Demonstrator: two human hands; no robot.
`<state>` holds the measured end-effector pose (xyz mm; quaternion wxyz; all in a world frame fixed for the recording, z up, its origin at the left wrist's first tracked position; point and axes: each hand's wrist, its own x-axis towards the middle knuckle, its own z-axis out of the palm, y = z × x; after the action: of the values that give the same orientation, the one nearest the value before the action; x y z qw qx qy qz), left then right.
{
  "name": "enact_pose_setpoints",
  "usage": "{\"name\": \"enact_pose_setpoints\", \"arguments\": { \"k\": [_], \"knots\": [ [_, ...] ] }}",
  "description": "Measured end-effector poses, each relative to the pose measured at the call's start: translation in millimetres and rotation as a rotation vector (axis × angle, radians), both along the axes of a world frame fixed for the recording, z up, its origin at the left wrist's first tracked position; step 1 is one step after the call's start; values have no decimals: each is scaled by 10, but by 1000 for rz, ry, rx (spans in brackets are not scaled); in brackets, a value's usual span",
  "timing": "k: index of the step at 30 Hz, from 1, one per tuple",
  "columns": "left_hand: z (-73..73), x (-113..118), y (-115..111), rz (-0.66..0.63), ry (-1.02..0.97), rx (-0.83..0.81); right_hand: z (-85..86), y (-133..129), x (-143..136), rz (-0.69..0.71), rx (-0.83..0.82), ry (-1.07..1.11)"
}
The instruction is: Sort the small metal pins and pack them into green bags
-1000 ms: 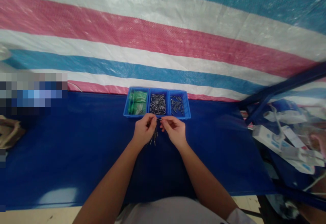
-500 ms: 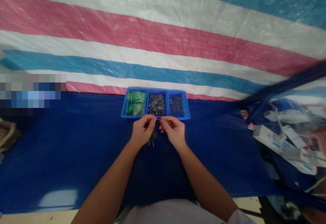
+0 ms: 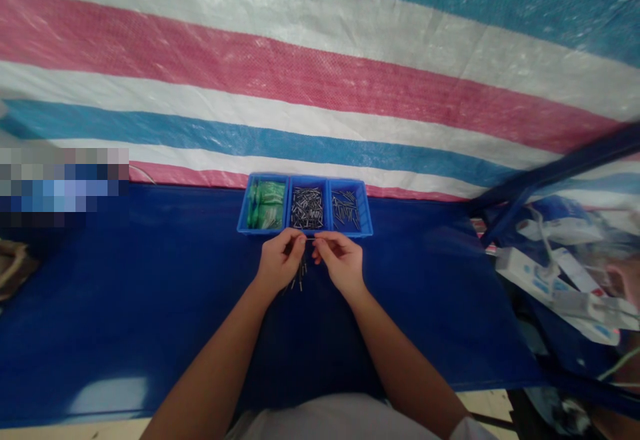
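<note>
Between my two hands runs a thin metal pin (image 3: 311,239), pinched at one end by my left hand (image 3: 282,254) and at the other by my right hand (image 3: 342,258). Both hands have their fingers closed, just in front of a blue three-part bin (image 3: 306,233). Several thin metal pieces (image 3: 301,280) lie on the table below my left hand, partly hidden by it. Green plastic packets (image 3: 270,201) fill the bin's left compartment. Short metal pins (image 3: 307,207) crowd the middle one, and fewer, thin metal pieces (image 3: 345,207) lie in the right one.
A dark blue cover (image 3: 175,280) spreads over the table. Behind it hangs a striped plastic sheet (image 3: 300,80). At the right are a dark metal frame (image 3: 560,167), a white power strip (image 3: 525,273) with cables, and part of a person's hand (image 3: 625,277).
The view has shifted slightly. Both hands keep nearly the same pose, with the thin pin still between their fingertips.
</note>
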<state>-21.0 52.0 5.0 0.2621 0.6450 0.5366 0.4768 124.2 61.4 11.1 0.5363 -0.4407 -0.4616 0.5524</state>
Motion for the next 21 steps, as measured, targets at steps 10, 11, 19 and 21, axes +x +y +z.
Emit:
{"name": "enact_pose_setpoints", "arguments": {
  "k": [10,11,19,21],
  "knots": [
    [1,22,-12,7,7,37,-2,-1,8,-44,-5,-25],
    [3,24,-12,15,10,38,-1,-1,9,-44,-4,-21],
    [-30,21,-2,32,49,25,0,-9,12,-32,-1,-27],
    [-25,19,-2,26,50,21,-2,-11,11,-37,1,-27]
  ]
}}
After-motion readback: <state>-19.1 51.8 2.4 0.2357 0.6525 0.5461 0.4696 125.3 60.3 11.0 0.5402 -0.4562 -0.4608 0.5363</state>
